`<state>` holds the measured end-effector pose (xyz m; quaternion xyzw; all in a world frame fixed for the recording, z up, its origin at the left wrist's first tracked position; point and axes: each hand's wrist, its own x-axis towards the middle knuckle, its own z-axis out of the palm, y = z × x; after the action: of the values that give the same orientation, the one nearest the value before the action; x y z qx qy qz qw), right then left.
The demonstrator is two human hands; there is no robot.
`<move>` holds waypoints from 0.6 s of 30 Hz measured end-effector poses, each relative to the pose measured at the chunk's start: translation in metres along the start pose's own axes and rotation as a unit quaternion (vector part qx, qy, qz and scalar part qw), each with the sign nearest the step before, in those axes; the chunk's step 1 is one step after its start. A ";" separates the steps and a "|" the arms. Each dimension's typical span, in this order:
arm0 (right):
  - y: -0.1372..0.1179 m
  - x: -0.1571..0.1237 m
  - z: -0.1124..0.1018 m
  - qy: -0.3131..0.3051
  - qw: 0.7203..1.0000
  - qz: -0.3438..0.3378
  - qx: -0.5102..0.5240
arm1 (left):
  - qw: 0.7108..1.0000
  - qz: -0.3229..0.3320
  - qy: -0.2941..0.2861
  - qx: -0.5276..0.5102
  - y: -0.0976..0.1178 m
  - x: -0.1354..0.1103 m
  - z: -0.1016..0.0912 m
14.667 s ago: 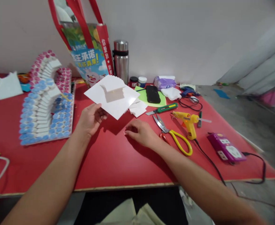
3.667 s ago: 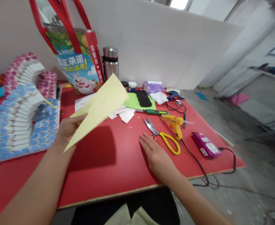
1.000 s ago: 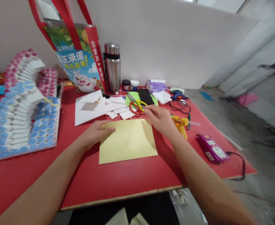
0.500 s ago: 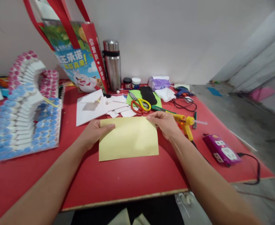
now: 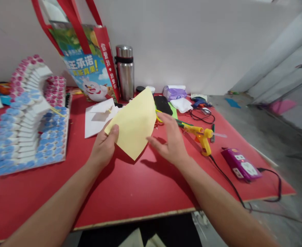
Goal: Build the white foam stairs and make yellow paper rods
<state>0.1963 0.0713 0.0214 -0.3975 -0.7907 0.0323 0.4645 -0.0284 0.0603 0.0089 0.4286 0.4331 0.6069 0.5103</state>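
A sheet of yellow paper [image 5: 134, 125] is tilted and lifted above the red table, bending slightly. My left hand [image 5: 104, 145] pinches its left corner, thumb on top. Beside the sheet's right edge, my right hand [image 5: 170, 142] has its thumb and fingers spread apart. Its thumb is close to the paper's edge; whether they touch I cannot tell. Behind the sheet, scissors [image 5: 159, 118] show only part of their yellow and red handles. To the right of my right hand lies a yellow hot glue gun [image 5: 201, 135] with a clear glue stick in its back.
On the left stands a curved white model with blue and pink rolls [image 5: 27, 127]. A shopping bag [image 5: 89, 68] and steel flask [image 5: 125, 73] stand against the wall. White pieces [image 5: 96, 120] lie near the paper. A purple power strip [image 5: 241, 164] and its cable are at right.
The yellow sheet has been raised and turned from lying level to a slanted position. My right hand has let go of its upper right corner and spread its fingers.
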 end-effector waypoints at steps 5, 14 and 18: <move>-0.006 -0.003 0.008 -0.099 0.993 -0.063 0.010 | 0.996 -0.083 0.003 -0.036 -0.006 0.009 -0.004; 0.035 0.000 -0.026 -0.236 0.971 -0.024 0.021 | 0.992 -0.127 -0.006 -0.002 -0.002 0.015 -0.019; 0.027 -0.001 -0.015 -0.303 0.951 -0.053 -0.035 | 0.982 -0.184 -0.043 -0.016 0.002 0.014 -0.018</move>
<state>0.2248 0.0843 0.0178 -0.3422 -0.9149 0.0987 0.1899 -0.0478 0.0720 0.0071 0.3586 0.4728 0.4906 0.6382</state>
